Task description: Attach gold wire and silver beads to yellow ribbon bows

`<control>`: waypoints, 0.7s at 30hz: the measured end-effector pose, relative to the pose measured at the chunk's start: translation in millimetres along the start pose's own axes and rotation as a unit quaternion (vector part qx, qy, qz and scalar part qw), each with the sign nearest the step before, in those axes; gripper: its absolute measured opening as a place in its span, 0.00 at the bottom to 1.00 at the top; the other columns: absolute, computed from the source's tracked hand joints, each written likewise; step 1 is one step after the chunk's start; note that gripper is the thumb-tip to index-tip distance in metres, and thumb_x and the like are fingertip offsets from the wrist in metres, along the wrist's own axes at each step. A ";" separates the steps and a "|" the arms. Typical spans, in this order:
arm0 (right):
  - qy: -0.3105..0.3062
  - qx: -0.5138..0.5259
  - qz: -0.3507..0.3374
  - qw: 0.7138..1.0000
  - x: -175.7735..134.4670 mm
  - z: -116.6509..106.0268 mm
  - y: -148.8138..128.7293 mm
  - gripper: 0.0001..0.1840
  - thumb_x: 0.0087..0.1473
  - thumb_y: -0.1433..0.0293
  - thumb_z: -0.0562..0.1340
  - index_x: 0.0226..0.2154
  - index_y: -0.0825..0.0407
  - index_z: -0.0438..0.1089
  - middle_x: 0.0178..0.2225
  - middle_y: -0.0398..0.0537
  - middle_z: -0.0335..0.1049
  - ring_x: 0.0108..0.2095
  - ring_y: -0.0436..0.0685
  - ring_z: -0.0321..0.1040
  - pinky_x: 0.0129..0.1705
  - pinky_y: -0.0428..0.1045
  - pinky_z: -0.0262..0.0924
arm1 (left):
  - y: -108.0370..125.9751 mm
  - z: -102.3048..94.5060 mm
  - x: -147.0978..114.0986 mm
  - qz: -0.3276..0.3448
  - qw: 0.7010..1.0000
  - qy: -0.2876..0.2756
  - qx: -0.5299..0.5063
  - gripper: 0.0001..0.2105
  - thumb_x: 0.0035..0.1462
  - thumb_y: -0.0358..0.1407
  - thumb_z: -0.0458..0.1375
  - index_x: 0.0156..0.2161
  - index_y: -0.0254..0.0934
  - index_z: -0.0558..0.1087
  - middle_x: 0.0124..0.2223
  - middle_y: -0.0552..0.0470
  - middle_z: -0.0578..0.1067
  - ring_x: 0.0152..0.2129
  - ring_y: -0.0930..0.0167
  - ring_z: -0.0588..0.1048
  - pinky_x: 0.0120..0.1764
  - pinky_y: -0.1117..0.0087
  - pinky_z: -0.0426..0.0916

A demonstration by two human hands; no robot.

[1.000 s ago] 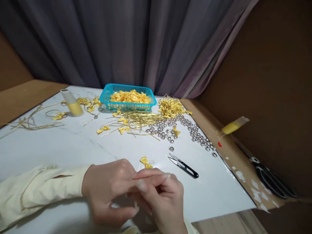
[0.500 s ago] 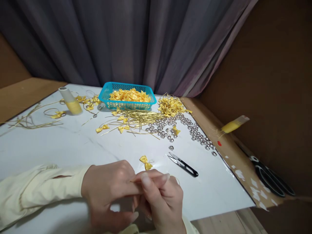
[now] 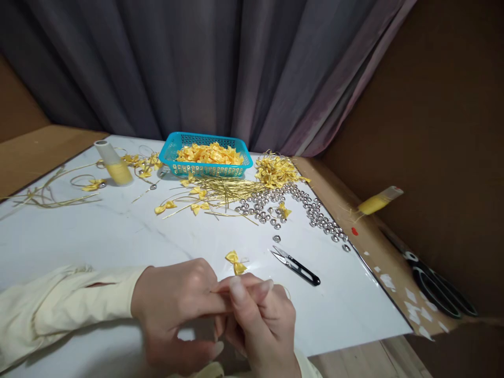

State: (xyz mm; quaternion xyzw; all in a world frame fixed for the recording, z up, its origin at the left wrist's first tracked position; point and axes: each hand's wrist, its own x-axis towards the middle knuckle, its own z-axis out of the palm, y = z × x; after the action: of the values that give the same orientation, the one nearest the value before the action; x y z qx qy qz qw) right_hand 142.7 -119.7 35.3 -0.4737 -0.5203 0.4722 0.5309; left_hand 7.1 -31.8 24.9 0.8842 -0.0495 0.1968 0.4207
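The yellow bow (image 3: 236,263) lies slantwise just beyond the nearer right hand (image 3: 264,319), fingertips pressed together; left hand (image 3: 181,299) grip indeterminate.

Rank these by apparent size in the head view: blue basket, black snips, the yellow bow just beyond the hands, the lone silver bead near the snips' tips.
Largest to smallest:
1. Blue basket
2. Black snips
3. Yellow bow
4. Lone silver bead
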 end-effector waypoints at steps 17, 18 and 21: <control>0.001 0.012 0.037 0.999 -0.9 0.7 -3.1 0.26 0.57 0.53 0.53 0.25 0.56 0.73 0.13 0.41 0.58 0.12 0.43 0.48 0.12 0.42 0.44 | -1.1 0.3 0.2 0.019 1.000 0.013 0.001 0.06 0.45 0.30 0.51 0.32 0.38 0.66 0.26 0.49 0.74 0.22 0.69 0.73 0.24 0.73 0.67; 0.001 0.020 0.039 0.999 -0.8 0.9 -2.8 0.26 0.57 0.52 0.54 0.26 0.56 0.74 0.14 0.41 0.59 0.12 0.43 0.48 0.12 0.42 0.45 | -1.6 0.2 0.2 0.027 1.000 0.015 -0.001 0.08 0.45 0.30 0.51 0.34 0.38 0.67 0.27 0.49 0.74 0.22 0.69 0.73 0.24 0.74 0.67; 0.006 0.047 0.041 0.998 -0.9 1.5 -0.9 0.23 0.54 0.52 0.58 0.29 0.55 0.75 0.14 0.41 0.62 0.11 0.43 0.47 0.11 0.41 0.48 | -3.5 -0.6 0.4 0.049 0.999 0.015 -0.007 0.17 0.47 0.30 0.52 0.45 0.38 0.66 0.27 0.51 0.75 0.23 0.70 0.74 0.26 0.74 0.67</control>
State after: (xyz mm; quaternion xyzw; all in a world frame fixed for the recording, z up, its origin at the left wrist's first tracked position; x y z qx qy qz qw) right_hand 141.2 -120.7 36.1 -0.4721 -0.4749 0.5142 0.5360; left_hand 8.1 -29.0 22.9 0.8747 -0.0876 0.2306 0.4171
